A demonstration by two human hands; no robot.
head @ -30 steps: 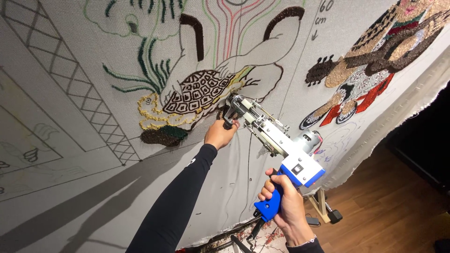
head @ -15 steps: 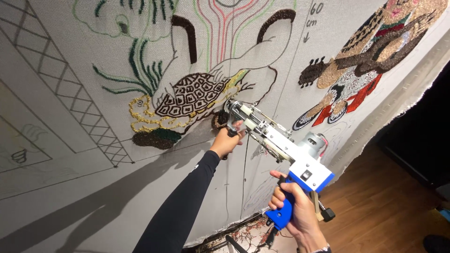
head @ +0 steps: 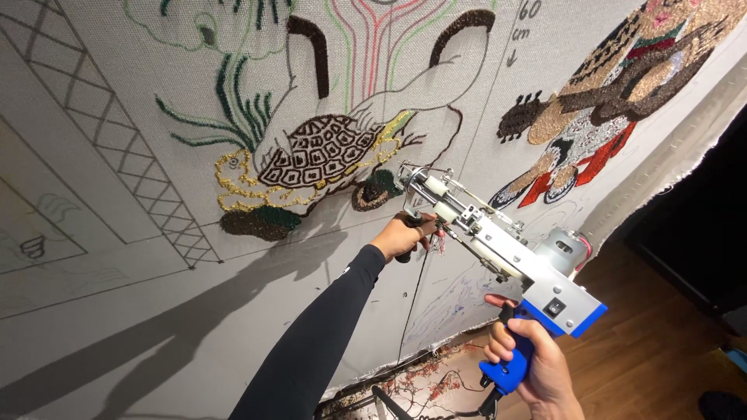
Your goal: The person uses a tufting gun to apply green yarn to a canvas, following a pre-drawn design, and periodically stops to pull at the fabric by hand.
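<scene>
A tufting gun [head: 498, 245], silver with a blue rear housing, slants across the centre-right of the frame, its needle end at the stretched grey backing cloth [head: 117, 327] just right of the tufted turtle [head: 323, 152]. The right hand [head: 533, 365], lower right, grips its blue handle. The left hand [head: 405, 236], centre frame, closes around the front grip beneath the gun's nose.

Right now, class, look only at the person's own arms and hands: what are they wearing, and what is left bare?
The left arm wears a snug black long sleeve reaching to the wrist, with a small white mark near the cuff. The left hand is bare, without a glove. The right hand is also bare and ungloved; its forearm falls outside the picture, so any sleeve there cannot be seen. No rings show.
</scene>
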